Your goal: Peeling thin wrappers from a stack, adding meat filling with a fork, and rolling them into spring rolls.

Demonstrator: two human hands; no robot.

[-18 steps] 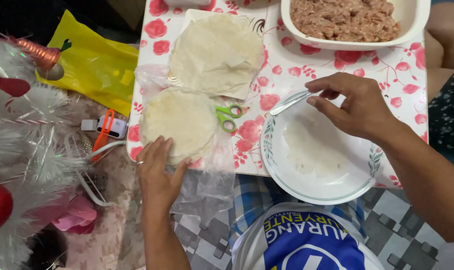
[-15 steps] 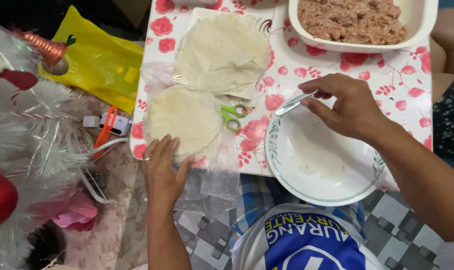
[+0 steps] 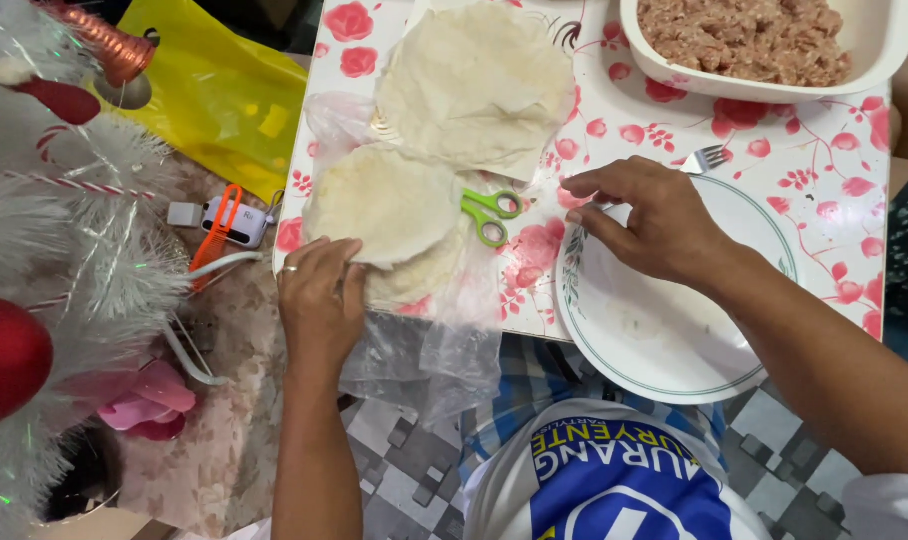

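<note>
Wrappers (image 3: pixel 384 200), round and thin, sit in a pile at the table edge under our left hand (image 3: pixel 319 300), whose loose fingertips should lift just one slowly, while our right hand (image 3: pixel 654 225) rests open over the white plate (image 3: pixel 734 370), holding nothing.

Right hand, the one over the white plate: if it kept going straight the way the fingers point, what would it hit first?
Likely the green-handled scissors. The right hand points leftward across the plate rim, and the scissors lie just beyond its fingertips; height above the table is unclear.
</note>
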